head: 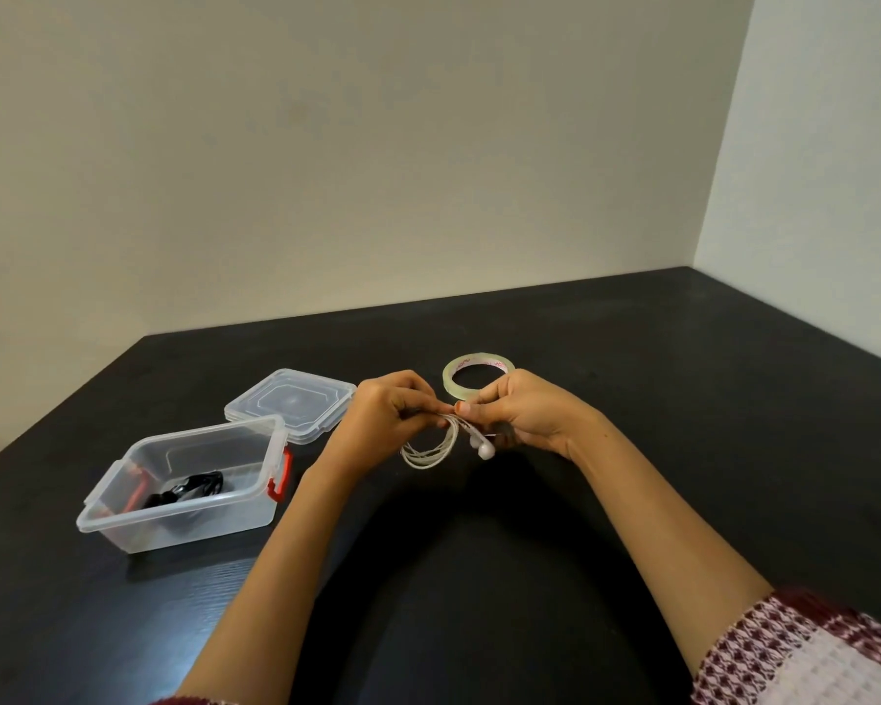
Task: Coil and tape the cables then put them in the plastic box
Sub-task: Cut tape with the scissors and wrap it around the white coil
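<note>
White earphone cable (pixel 431 452) hangs coiled, pinched at its top by my left hand (pixel 385 417) and right hand (pixel 522 414). I judge I'm taping it. Any strip from the tape roll (pixel 479 381) is too clear to see. Next: seal, then carry left to the plastic box (pixel 184 521).

A dark table (pixel 631 374) stands in a corner of plain pale walls (pixel 377 145)

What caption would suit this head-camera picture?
Left hand and right hand pinch a coiled white earphone cable; tape roll behind, open plastic box alongside.
</note>
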